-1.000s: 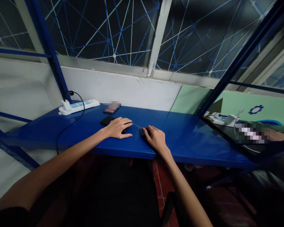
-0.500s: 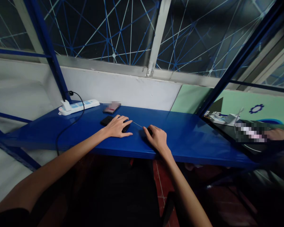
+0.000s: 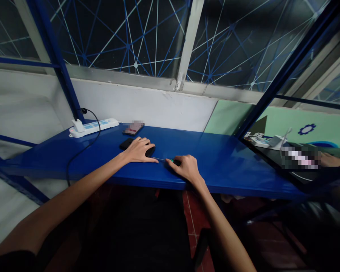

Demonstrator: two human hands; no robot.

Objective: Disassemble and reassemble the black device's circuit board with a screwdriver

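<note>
A flat black box-like object [image 3: 126, 143] lies on the blue table [image 3: 221, 155], its kind not clear. My left hand [image 3: 138, 149] lies across its middle and holds it against the table, fingers over the far side and thumb along the near side. In my right hand [image 3: 187, 167] is a screwdriver [image 3: 172, 161] with a dark and green handle, held low over the table. Its thin metal shaft points left, and the tip reaches the right end of the black object near my left thumb. My palm hides much of the handle.
Behind my left hand lies a phone [image 3: 133, 128]. A white power strip [image 3: 95, 127] with a plug and black cable [image 3: 82, 151] is at the back left. At right, another person's hand [image 3: 331, 159] is by a black surface with small white items [image 3: 277, 141].
My right hand has turned the screwdriver, so its shaft lies flatter and its tip has come nearer to me, to the black object's right end. My left hand is nearly still.
</note>
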